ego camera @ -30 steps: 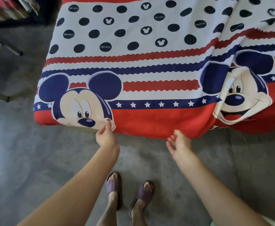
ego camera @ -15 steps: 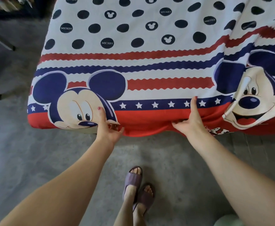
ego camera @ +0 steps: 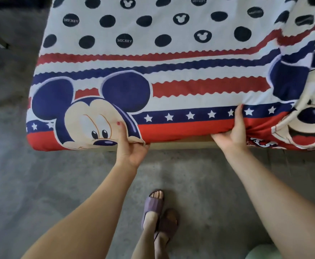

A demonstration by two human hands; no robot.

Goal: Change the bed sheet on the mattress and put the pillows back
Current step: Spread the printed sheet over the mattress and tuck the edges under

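Both hands have slid further under the bed's near edge since half a second ago.
Left hand [ego camera: 129, 152] and right hand [ego camera: 231, 136] grip the bed sheet [ego camera: 171, 68] covering the mattress, thumbs on top; fingers seem curled beneath, hidden. Slippers [ego camera: 153, 206] stand on the floor [ego camera: 31, 174].

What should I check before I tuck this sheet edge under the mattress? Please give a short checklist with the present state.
1. Left hand holds the sheet at its lower edge: ok.
2. Right hand holds the same edge, thumb up on the star band: ok.
3. Edge between the hands lies smooth: ok.
4. Sheet to the right of the right hand lies flat: not ok, it is bunched and folded.
5. Floor near the feet is free of obstacles: ok.
6. Far side of the sheet is even: cannot tell, out of view.
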